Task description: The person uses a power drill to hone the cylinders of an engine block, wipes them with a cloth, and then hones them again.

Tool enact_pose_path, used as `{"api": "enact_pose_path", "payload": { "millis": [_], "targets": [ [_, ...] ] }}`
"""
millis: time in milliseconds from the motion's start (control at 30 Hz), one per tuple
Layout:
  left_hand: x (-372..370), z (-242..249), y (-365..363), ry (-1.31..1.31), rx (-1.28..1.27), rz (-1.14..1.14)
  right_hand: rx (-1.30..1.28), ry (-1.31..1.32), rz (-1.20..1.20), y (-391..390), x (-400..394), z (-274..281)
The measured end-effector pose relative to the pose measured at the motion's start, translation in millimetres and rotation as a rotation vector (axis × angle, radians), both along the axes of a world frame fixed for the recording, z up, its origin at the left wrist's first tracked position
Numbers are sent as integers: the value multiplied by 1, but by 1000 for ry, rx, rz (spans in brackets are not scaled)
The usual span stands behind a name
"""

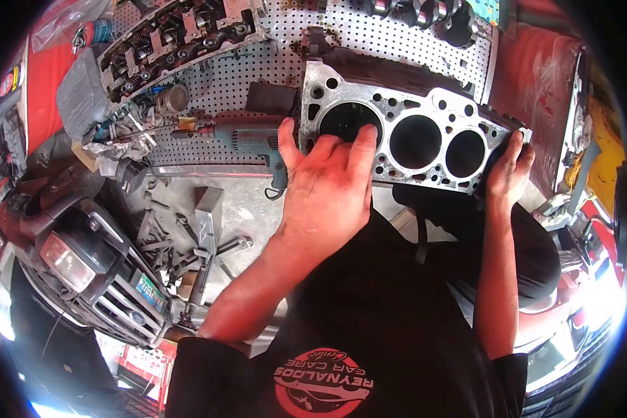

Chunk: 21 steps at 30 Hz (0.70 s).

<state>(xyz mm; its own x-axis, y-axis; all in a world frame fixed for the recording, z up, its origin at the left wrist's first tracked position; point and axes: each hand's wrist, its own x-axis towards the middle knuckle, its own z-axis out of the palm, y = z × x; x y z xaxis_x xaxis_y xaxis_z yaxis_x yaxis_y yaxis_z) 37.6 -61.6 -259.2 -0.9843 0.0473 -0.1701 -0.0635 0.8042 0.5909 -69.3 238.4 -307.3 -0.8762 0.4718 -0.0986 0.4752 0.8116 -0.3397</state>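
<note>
An engine block (pixel 435 110) with its machined deck and round cylinder bores facing up rests on the perforated metal bench in front of me. My left hand (pixel 331 177) lies over its left end, fingers spread. Some of these fingers dip into the leftmost bore (pixel 347 115), so their tips are hidden. My right hand (pixel 510 171) is wrapped around the right end of the block, with the thumb side near the top corner. Just left of my left hand lies a teal power drill (pixel 247 138), its chuck pointing left.
A cylinder head (pixel 181 49) with valve springs lies at the back left, and a crankshaft (pixel 432 14) at the back right. Wrenches and other tools (pixel 164 233) are scattered below the bench edge. A car front (pixel 104 268) stands at the lower left.
</note>
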Motion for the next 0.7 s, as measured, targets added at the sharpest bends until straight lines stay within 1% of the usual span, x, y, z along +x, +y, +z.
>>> {"api": "enact_pose_path", "payload": {
  "millis": [167,300,333,400,467,500,533,633,667,700],
  "targets": [
    [5,3,-3,67,-19,-11,-5,-58,-23,-3,-1,5],
    [6,7,-4,148,52,16,20,-61,-34,-4,-1,3],
    [6,7,-3,147,29,1,31,-83,-41,-11,-2,11],
    [5,5,1,144,-19,-29,60,-38,-24,-15,0,11],
    [6,0,10,88,-100,-48,94,-55,-35,-14,-1,10],
    [4,0,16,61,-142,-54,89,-18,-23,-10,1,5],
    [0,5,21,0,-176,-44,86,-51,-38,-14,0,11],
    [-13,14,35,-138,-119,0,64,-92,-55,-21,0,20],
    [-18,24,33,-172,-108,-12,68,-86,-57,-20,0,18],
    [-19,24,28,-182,137,158,73,-80,-59,-19,0,16]
  ]
}}
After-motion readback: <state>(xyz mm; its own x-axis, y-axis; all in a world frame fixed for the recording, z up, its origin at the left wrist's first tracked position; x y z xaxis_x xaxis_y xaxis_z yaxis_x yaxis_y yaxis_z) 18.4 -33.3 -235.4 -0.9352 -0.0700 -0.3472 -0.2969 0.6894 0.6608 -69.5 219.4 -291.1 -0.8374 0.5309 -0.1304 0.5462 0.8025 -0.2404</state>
